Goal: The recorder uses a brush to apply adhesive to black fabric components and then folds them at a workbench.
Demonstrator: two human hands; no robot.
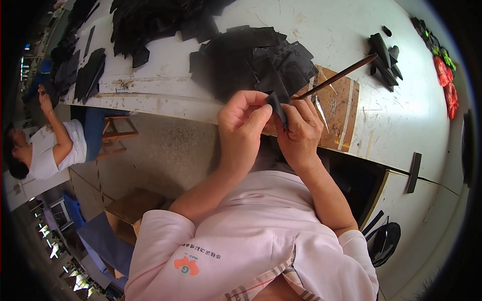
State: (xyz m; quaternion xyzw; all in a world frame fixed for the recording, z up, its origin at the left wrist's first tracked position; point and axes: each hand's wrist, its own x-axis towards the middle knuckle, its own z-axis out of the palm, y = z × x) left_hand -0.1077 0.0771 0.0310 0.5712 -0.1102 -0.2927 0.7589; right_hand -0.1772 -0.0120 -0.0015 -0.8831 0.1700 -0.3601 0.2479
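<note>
- Pinching a small, folded strip of thin black material between thumb and forefinger of the left hand.
- Touching the strip's lower part from the other side with the bent fingers of the right hand; cannot tell the exact placing of its thumb.
- Holding the strip up with both hands close together, over the near edge of the white, scuffed desk.
- Facing, just beyond the hands by that near edge, a loose heap of flat black pieces, and farther in, a second black pile.
- Showing a slim, tapered, dark-brown stick slanting out from behind the right hand; cannot tell whether gripped.
- Seeing below the stick a worn brown board at the near edge.
- Seeing rolled black pieces toward the right edge, plus a narrow dark bar near the near right corner.
</note>
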